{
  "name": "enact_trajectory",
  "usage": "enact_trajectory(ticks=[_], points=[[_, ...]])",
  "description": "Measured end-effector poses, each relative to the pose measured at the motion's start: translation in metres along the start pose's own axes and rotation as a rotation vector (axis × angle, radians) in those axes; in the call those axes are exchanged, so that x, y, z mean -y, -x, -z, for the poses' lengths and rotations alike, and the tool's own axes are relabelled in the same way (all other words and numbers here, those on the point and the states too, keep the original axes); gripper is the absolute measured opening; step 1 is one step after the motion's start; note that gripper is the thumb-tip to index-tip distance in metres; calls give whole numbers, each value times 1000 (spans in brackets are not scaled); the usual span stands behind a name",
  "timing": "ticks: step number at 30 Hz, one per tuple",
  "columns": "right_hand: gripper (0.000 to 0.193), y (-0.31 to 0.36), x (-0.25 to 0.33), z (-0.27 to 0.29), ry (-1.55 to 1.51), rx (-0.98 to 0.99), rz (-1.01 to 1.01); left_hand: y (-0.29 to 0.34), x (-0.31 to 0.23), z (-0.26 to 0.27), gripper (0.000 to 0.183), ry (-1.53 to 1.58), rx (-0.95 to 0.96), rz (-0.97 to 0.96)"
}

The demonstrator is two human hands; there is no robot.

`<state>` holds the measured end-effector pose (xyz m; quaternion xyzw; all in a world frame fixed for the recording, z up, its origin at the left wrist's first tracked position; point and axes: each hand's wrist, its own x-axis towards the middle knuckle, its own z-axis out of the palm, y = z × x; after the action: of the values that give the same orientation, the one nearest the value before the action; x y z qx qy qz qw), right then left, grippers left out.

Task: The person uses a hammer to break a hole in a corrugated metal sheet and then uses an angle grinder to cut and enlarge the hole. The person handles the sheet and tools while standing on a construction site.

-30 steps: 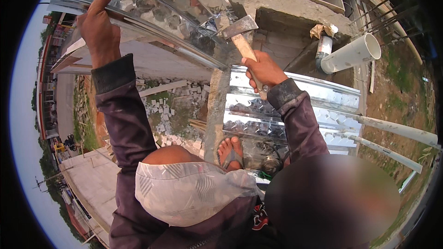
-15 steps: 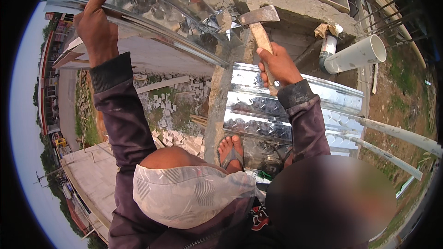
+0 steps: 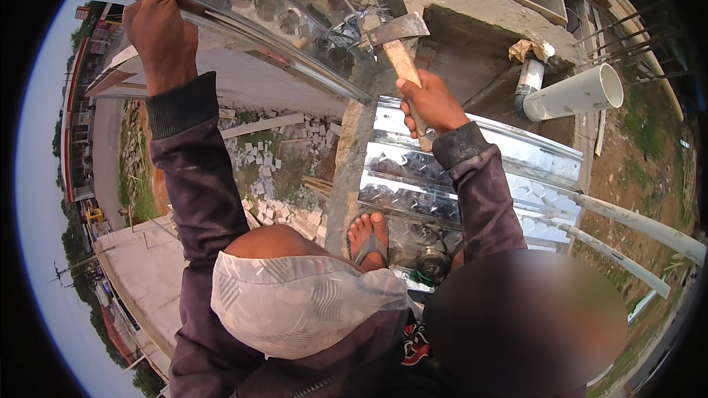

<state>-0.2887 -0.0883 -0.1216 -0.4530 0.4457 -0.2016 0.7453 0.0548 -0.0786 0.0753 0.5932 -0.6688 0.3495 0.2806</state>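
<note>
At the upper left, my left hand [image 3: 161, 33] is closed over the edge of a shiny corrugated metal sheet [image 3: 258, 4], which slopes toward the wall top. My right hand [image 3: 435, 103] grips the wooden handle of a hammer [image 3: 403, 59]. Its dark steel head is raised near the bent, torn corner of the sheet, though contact with the metal cannot be made out. Below my right hand, a second shiny ribbed metal sheet [image 3: 413, 169] lies flat across the structure.
My sandalled foot [image 3: 368, 239] stands beside the flat sheet, next to a dark power tool [image 3: 431, 259]. A white pipe [image 3: 575, 94] rises at the right, near a rough concrete ledge [image 3: 487, 4]. Far below on the left lies broken block rubble [image 3: 273, 155]. Pale poles [image 3: 634, 221] extend to the right.
The hammer and my right hand have shifted slightly left, with the head a little nearer the sheet's torn corner. My left hand keeps its hold on the sheet's edge.
</note>
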Motion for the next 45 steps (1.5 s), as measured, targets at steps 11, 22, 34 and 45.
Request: enact_trajectory(ticks=[11,22,34,45], points=[[20,15,-15,-37,33,-131,2,-6,-6,10,32,-110,35,-73],[31,1,-74,-77,309,-177,148,-11,-27,16,32,-86,4,-150],[28,29,-15,-41,-8,-272,134,-2,13,10,35,-2,-35,-171],[24,27,14,0,-161,-215,103,-8,-12,2,17,503,-15,482]])
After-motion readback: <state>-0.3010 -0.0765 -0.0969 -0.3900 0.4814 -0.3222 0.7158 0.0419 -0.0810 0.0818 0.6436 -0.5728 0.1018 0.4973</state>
